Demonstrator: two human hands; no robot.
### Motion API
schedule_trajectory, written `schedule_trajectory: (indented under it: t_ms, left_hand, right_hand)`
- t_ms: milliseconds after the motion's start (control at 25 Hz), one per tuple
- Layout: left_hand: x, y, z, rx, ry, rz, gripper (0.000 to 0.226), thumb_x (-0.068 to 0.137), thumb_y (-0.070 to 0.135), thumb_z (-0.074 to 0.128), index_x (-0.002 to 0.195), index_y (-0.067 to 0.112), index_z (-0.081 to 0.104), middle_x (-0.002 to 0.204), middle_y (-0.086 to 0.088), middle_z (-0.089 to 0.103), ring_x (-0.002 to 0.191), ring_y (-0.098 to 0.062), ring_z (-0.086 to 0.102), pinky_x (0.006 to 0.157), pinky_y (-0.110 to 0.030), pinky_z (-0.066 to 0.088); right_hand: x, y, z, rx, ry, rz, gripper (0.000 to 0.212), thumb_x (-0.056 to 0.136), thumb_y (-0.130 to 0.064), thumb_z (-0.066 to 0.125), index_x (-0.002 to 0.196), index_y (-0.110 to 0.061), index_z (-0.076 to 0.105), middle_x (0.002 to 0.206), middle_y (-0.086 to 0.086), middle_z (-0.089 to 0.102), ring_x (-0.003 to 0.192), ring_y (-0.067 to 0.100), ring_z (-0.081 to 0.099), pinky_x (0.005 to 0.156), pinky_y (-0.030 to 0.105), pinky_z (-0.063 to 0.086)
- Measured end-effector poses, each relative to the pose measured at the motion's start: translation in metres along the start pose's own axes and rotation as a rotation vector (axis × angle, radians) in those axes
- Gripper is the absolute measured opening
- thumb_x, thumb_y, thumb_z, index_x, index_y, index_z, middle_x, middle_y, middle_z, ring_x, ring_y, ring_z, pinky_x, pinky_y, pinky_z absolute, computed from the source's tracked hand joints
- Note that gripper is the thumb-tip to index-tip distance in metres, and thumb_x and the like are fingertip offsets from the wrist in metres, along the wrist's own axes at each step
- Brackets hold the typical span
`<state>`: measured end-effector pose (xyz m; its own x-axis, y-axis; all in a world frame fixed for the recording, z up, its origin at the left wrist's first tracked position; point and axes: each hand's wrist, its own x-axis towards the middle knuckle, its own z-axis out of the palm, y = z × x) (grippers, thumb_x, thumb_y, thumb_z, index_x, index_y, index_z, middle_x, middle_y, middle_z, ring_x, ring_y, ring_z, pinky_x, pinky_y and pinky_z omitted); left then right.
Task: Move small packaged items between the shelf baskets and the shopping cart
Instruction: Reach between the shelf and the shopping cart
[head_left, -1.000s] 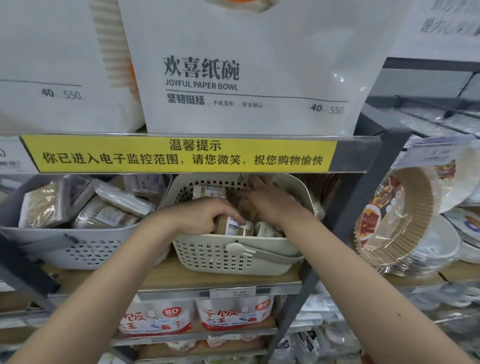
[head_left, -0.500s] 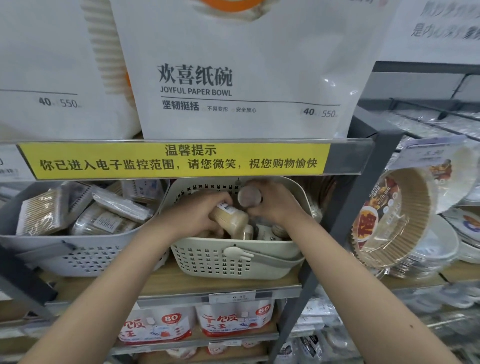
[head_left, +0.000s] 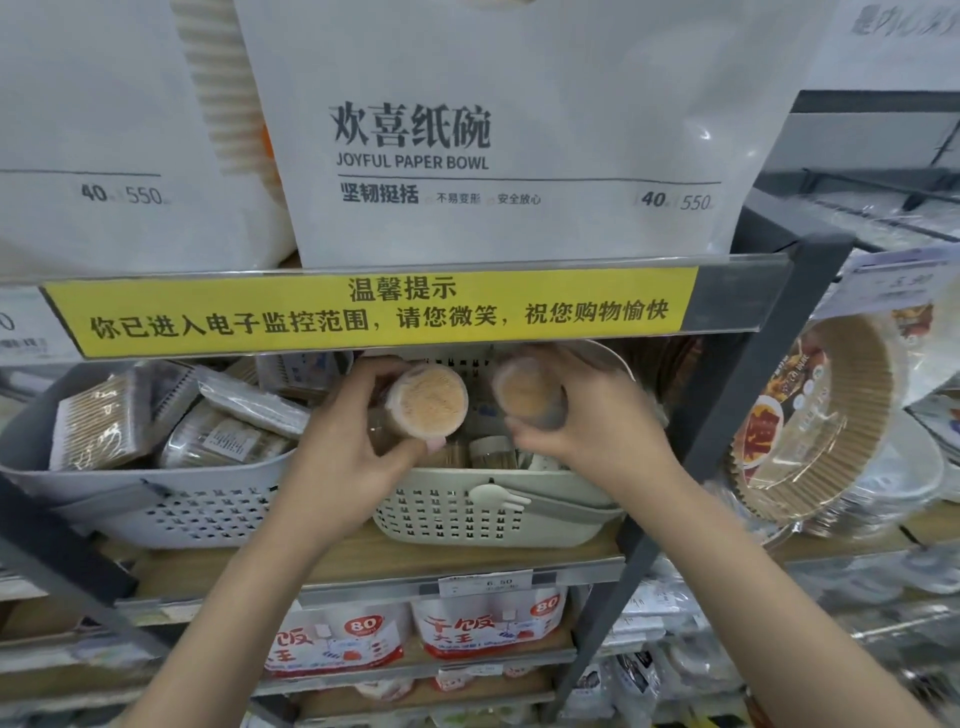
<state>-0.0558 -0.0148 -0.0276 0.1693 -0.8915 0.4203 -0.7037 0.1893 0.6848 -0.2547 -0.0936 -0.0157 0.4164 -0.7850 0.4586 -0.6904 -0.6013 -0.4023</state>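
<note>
Both hands are up over the cream basket (head_left: 483, 514): the left hand (head_left: 345, 457) has its fingers wrapped round a toothpick jar (head_left: 426, 400), round end facing the camera. Just right of it, the right hand (head_left: 587, 426) grips a second jar (head_left: 527, 395), blurred, above the basket's back rim.

Left hand (head_left: 337, 457) grips round toothpick tub (head_left: 426, 400), right hand (head_left: 587, 431) grips second tub (head_left: 527, 392), both above cream basket (head_left: 467, 514) on shelf.
</note>
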Motion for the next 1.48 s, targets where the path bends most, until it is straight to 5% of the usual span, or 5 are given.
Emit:
schedule_trajectory:
  t_ms: [240, 720, 1040, 1280, 1480]
  left_hand:
    - [-0.043, 0.037, 0.018, -0.236, -0.119, 0.126, 0.049, 0.063, 0.049, 0.071, 0.108, 0.046, 0.052, 0.112, 0.027, 0.058, 0.105, 0.007, 0.054, 0.082, -0.011, 0.042]
    - [-0.109, 0.141, 0.203, -0.621, -0.667, 0.021, 0.052, 0.054, 0.049, 0.075, 0.104, 0.047, 0.061, 0.1, 0.01, 0.069, 0.091, -0.01, 0.063, 0.079, -0.025, 0.047]
    - [-0.157, 0.232, 0.35, -0.729, -0.919, -0.178, 0.047, 0.047, 0.054, 0.073, 0.093, 0.052, 0.064, 0.096, 0.017, 0.07, 0.089, -0.003, 0.065, 0.075, -0.025, 0.051]
    - [-0.168, 0.262, 0.427, -0.658, -1.047, -0.233, 0.056, 0.046, 0.05, 0.074, 0.098, 0.031, 0.062, 0.095, 0.01, 0.07, 0.087, -0.008, 0.066, 0.076, -0.026, 0.051]
    - [-0.147, 0.277, 0.502, -0.563, -1.13, -0.231, 0.058, 0.049, 0.042, 0.082, 0.101, 0.026, 0.061, 0.093, 0.007, 0.071, 0.085, -0.004, 0.066, 0.071, -0.021, 0.05]
  right_hand:
    - [-0.099, -0.012, -0.044, 0.027, 0.129, -0.04, 0.055, 0.067, -0.041, 0.063, 0.118, -0.019, 0.06, 0.113, -0.011, 0.065, 0.104, 0.001, 0.056, 0.085, 0.013, 0.045]
    - [-0.305, 0.082, -0.118, 0.506, 0.486, 0.859, 0.053, 0.054, -0.064, 0.066, 0.082, -0.02, 0.065, 0.071, 0.011, 0.055, 0.057, 0.007, 0.047, 0.052, 0.018, 0.036]
    - [-0.414, 0.163, -0.172, 0.622, 0.752, 1.176, 0.02, 0.063, -0.036, 0.074, 0.083, -0.039, 0.071, 0.076, -0.008, 0.067, 0.065, -0.001, 0.059, 0.06, 0.015, 0.049]
    - [-0.451, 0.23, -0.177, 0.798, 0.914, 1.342, 0.039, 0.073, -0.046, 0.064, 0.103, -0.022, 0.062, 0.094, 0.001, 0.067, 0.082, 0.016, 0.066, 0.07, 0.051, 0.058]
    - [-0.459, 0.293, -0.176, 0.859, 0.915, 1.433, 0.028, 0.082, -0.019, 0.068, 0.109, -0.018, 0.061, 0.098, 0.005, 0.066, 0.075, 0.006, 0.067, 0.059, 0.029, 0.057]
